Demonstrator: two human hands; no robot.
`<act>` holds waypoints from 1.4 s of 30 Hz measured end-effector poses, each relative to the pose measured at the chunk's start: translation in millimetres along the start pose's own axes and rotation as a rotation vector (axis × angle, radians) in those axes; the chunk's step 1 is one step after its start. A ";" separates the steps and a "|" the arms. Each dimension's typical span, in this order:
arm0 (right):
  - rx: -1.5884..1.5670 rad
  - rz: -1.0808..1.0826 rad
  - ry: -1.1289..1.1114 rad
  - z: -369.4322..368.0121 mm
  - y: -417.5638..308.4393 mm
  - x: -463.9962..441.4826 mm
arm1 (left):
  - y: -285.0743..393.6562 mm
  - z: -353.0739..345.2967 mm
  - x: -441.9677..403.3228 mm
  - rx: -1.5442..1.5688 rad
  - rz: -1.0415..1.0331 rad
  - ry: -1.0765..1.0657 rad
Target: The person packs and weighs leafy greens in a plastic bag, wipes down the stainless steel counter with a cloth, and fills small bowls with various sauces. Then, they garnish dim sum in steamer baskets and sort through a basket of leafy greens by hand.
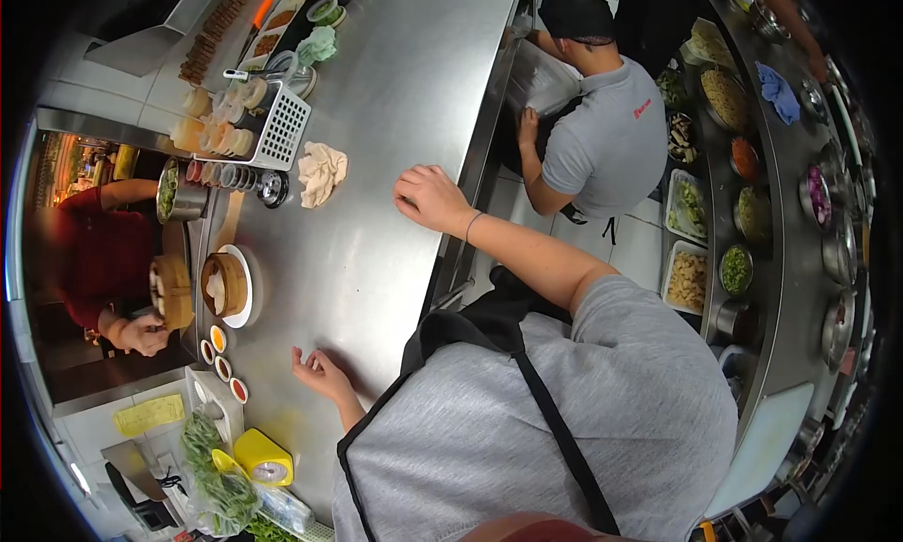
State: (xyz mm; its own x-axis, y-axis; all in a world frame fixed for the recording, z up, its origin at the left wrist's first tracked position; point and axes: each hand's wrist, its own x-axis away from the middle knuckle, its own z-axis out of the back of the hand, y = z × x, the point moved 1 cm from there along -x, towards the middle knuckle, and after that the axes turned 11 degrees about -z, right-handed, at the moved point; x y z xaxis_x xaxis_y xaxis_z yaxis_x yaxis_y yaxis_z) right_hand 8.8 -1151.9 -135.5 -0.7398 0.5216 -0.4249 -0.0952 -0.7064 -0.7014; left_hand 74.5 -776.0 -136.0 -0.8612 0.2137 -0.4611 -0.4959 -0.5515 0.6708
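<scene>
Over the steel counter (376,100), my right hand (433,199) has its fingers curled in, and nothing shows in it. A crumpled pale cloth (323,173) lies farther in on the counter, apart from that hand. My left hand (324,377) is held over the counter nearer my body, fingers loosely bent and apart, holding nothing. Toward the serving window, a bamboo steamer (211,286) with pale food inside sits on a white plate (246,311). Beside it stand several small sauce dishes (239,390).
At the window, a person in red (105,250) has a hand at another bamboo steamer (171,293). A white basket (282,128) holds cups. A yellow scale (263,457) stands beside bagged greens (212,467). A co-worker (607,128) crouches behind, near shelves with food containers (687,277).
</scene>
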 end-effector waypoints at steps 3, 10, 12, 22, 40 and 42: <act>-0.022 0.006 -0.010 1.4 0.1 -0.2 | 6.6 -8.5 2.5 -0.185 -0.047 0.011; -0.020 0.027 -0.019 1.2 1.7 1.1 | 10.7 -13.0 -4.7 -0.321 -0.136 -0.103; -0.006 0.024 -0.008 1.6 1.3 0.5 | 9.5 -12.4 -5.7 -0.329 -0.133 -0.101; 0.001 0.038 0.005 0.8 0.2 -0.3 | 9.7 -11.3 -5.6 -0.301 -0.112 -0.107; -0.008 0.047 0.021 2.4 1.5 3.7 | 0.0 -11.4 -2.0 -0.303 -0.177 -0.112; -0.004 0.044 0.013 3.0 1.0 3.8 | -0.7 -11.3 -2.2 -0.295 -0.183 -0.106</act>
State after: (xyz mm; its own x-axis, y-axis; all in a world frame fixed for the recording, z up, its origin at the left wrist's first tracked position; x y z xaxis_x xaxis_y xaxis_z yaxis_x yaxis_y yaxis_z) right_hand 3.9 -1152.1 -136.1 -0.7348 0.4961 -0.4626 -0.0600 -0.7268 -0.6842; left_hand 78.0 -785.2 -142.0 -0.7754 0.4043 -0.4851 -0.6031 -0.7018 0.3791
